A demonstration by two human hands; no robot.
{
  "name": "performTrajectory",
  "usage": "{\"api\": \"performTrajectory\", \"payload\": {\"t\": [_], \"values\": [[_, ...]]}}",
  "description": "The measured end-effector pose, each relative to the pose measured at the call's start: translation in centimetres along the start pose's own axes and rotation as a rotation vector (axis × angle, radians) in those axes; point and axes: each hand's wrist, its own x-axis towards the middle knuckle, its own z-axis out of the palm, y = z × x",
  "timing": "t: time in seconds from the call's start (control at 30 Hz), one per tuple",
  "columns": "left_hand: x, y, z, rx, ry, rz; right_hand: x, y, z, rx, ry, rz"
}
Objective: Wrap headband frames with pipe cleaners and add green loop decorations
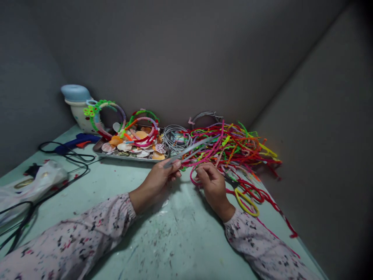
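My left hand [157, 182] is closed on some thin grey wire [190, 148], which sticks out of the fingers up and to the right and looks blurred. To the right of it, my right hand [213, 186] has its fingers pinched on a pink pipe cleaner [192, 177] that loops beside the fingertips. Just behind both hands lies a heap of coloured pipe cleaners [241, 146], with red, orange, yellow and green strands. Scissors [246, 204] with yellow handles rest by my right wrist, their blades partly hidden.
A metal tray [131, 158] holds shells and wrapped hoops [145, 140]. Coiled grey wire [175, 138] lies beside it. Farther left are a cup with a blue lid [76, 93], a blue glue gun [77, 143], black cables [62, 182] and a plastic bag [49, 175]. Walls stand behind and at right.
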Motion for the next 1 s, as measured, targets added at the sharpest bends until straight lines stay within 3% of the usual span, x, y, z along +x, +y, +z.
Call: {"api": "performTrajectory", "payload": {"t": [0.13, 0.2, 0.37, 0.53, 0.77, 1.0], "values": [[-0.3, 0.8, 0.5, -0.155, 0.011, -0.011, 0.3, -0.3, 0.1, 0.108, -0.202, 0.226], [-0.5, 0.9, 0.7, -0.217, -0.003, -0.045, 0.4, -0.5, 0.2, 0.215, -0.218, 0.270], [-0.4, 0.5, 0.4, -0.303, -0.030, -0.105, 0.4, -0.7, 0.1, 0.346, -0.126, 0.178], [0.0, -0.2, 0.0, -0.309, -0.031, -0.147, -0.3, -0.9, 0.3, 0.093, -0.167, 0.008], [-0.1, -0.3, 0.3, -0.173, -0.043, -0.209, -0.4, 0.1, 0.5, 0.034, -0.163, -0.011], [0.0, -0.7, 0.0, -0.039, -0.064, -0.267, -0.1, -0.4, 0.2, -0.198, -0.205, -0.162]]}}
